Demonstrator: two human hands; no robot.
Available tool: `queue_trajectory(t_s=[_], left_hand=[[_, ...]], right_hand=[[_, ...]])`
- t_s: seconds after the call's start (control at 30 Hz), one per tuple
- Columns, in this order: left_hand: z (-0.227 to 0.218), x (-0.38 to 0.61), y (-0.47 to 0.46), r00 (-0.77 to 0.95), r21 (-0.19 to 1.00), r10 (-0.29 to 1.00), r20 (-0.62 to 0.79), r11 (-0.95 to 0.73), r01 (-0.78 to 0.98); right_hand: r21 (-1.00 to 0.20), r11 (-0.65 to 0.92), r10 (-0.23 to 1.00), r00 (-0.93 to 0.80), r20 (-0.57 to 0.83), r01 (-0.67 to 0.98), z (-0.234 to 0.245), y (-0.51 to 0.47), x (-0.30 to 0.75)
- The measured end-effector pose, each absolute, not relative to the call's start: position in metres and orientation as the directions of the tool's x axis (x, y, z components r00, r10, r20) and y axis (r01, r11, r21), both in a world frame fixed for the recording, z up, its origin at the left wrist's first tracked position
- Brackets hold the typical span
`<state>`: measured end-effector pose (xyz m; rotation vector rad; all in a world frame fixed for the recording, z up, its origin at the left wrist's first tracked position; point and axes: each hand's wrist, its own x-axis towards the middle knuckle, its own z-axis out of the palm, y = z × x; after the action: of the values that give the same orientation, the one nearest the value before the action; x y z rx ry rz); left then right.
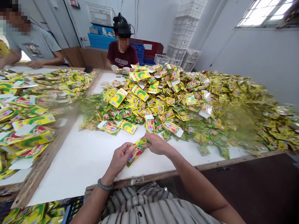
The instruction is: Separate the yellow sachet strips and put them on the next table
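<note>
We have a small bundle of sachets (136, 151) pinched between both hands just above the near part of the white table (79, 161). The left hand (120, 158) is closed on the lower end and the right hand (157, 143) is closed on the upper end, so the bundle lies slanted between them. To do this well, we judge that the sachets should be squared edge to edge. The grip should be firm but light, since slick foil packs are likely to slide apart if squeezed unevenly. The sachets look thin and glossy, yellow and green with red print, and we cannot count them. Just beyond our hands a broad heap (187, 102) of the same packs covers the far side of the table. Across it sits a person (122, 56) with gloved hands.
</note>
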<state>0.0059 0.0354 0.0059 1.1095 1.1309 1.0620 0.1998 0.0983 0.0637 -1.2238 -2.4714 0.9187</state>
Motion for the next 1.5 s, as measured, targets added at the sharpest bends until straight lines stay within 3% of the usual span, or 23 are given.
queue_trajectory(t_s=[0.2, 0.43, 0.6, 0.7, 0.83, 1.07, 1.17, 1.27, 1.37, 1.43, 1.5], left_hand=[[0.009, 0.0, 0.038, 0.158, 0.97, 0.971, -0.178, 0.201, -0.137], [0.008, 0.003, 0.03, 0.151, 0.946, 0.964, -0.217, 0.246, -0.211], [0.012, 0.006, 0.028, 0.097, 0.978, 0.98, -0.172, 0.182, -0.101], [0.012, 0.004, 0.029, 0.122, 0.963, 0.966, -0.23, 0.244, -0.114], [0.009, 0.002, 0.03, 0.093, 0.933, 0.955, -0.283, 0.296, -0.205], [0.009, -0.002, 0.032, 0.076, 0.942, 0.957, -0.281, 0.29, -0.168], [0.008, -0.003, 0.027, 0.065, 0.939, 0.951, -0.302, 0.309, -0.152], [0.009, -0.005, 0.022, 0.144, 0.907, 0.92, -0.364, 0.385, -0.173], [0.016, -0.027, 0.023, 0.226, 0.894, 0.873, -0.432, 0.447, -0.017], [0.024, -0.062, 0.03, 0.062, 0.905, 0.908, -0.415, 0.405, 0.126], [0.033, -0.109, 0.04, -0.3, 0.924, 0.919, -0.255, 0.323, 0.204]], right_hand=[[-0.832, 0.24, 0.893, -0.451, -0.014, 0.501, 0.057, 0.093, 0.201], [-0.715, 0.353, 0.878, -0.478, 0.03, 0.603, 0.058, 0.088, 0.194], [-0.609, 0.413, 0.862, -0.506, 0.023, 0.677, 0.058, 0.09, 0.188], [-0.719, 0.306, 0.877, -0.478, -0.043, 0.625, 0.057, 0.088, 0.186], [-0.926, 0.088, 0.919, -0.388, -0.066, 0.366, 0.054, 0.082, 0.187], [-0.962, 0.026, 0.853, -0.508, -0.121, 0.273, 0.054, 0.068, 0.18], [-0.954, 0.071, 0.836, -0.54, -0.103, 0.291, 0.049, 0.063, 0.174], [-0.96, 0.045, 0.8, -0.586, -0.13, 0.275, 0.038, 0.059, 0.165], [-0.974, -0.018, 0.818, -0.556, -0.144, 0.226, 0.026, 0.065, 0.16], [-0.96, 0.024, 0.928, -0.364, -0.083, 0.28, 0.02, 0.079, 0.163], [-0.888, 0.056, 0.997, -0.065, 0.03, 0.457, 0.015, 0.1, 0.173]])
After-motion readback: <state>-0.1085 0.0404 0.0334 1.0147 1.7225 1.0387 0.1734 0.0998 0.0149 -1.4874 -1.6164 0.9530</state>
